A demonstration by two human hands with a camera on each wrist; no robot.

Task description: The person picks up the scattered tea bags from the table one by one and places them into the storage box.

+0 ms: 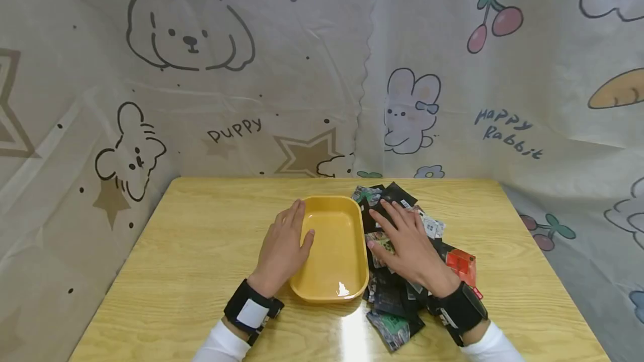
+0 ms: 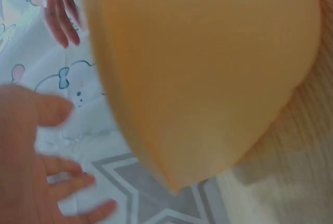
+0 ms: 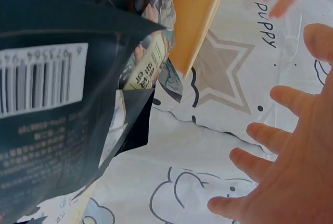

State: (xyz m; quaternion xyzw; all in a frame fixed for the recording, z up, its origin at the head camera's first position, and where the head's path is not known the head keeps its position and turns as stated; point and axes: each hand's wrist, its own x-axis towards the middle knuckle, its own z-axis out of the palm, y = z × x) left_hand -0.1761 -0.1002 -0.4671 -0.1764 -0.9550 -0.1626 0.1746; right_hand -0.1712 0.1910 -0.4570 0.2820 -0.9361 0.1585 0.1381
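Observation:
A yellow plastic tray [image 1: 334, 295] stands on the table, with nothing lying in it. My left hand [image 1: 283, 242] is over its left rim, fingers straight and thumb spread toward the inside. In the left wrist view the left hand [image 2: 31, 166] shows beside the tray wall [image 2: 208, 78], its fingers apart from it. My right hand [image 1: 410, 244] hovers with spread fingers over a heap of small flat packets, mostly black. The right wrist view has that hand [image 3: 286, 146] holding nothing, beside a black packet [image 3: 47, 146] with a barcode.
The packets lie heaped along the tray's right side, among them a red packet [image 1: 462, 266] at the right and a green-and-black packet [image 1: 394, 328] at the front. A printed cloth [image 1: 312, 99] hangs behind the wooden table [image 1: 201, 250].

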